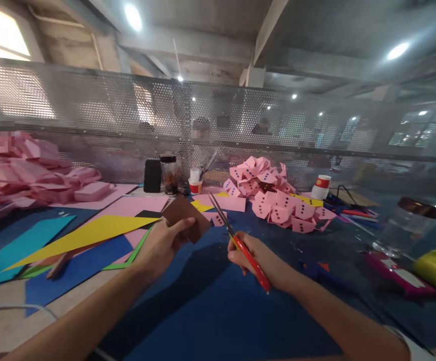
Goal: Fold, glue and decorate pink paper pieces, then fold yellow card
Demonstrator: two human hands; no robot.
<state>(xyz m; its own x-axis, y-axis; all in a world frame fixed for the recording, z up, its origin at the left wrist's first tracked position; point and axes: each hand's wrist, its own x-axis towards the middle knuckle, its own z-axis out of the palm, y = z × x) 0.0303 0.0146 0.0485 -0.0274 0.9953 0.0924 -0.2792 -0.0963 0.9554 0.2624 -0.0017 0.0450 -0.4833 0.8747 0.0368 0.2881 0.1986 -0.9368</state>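
Note:
My left hand (165, 243) pinches a brown piece of paper (186, 218) between thumb and fingers, above the dark blue table surface (203, 311). In my right hand (255, 258) is a pair of scissors with red handles (251, 261), its blades pointing up and away. The blades are just to the right of the brown paper and do not appear to touch it. A small pink piece with dark dots (218, 218) lies behind the scissors. Beyond my right hand are piled pink paper pieces with dots (280, 208).
Coloured sheets, including a yellow one (86, 235), lie left beside a pink heap (33, 170). A lidded jar (169, 175) and paper cups (195, 180) stand at the back. At right are a clear jar (406, 225) and a magenta packet (400, 273). A perforated screen (218, 110) stands behind.

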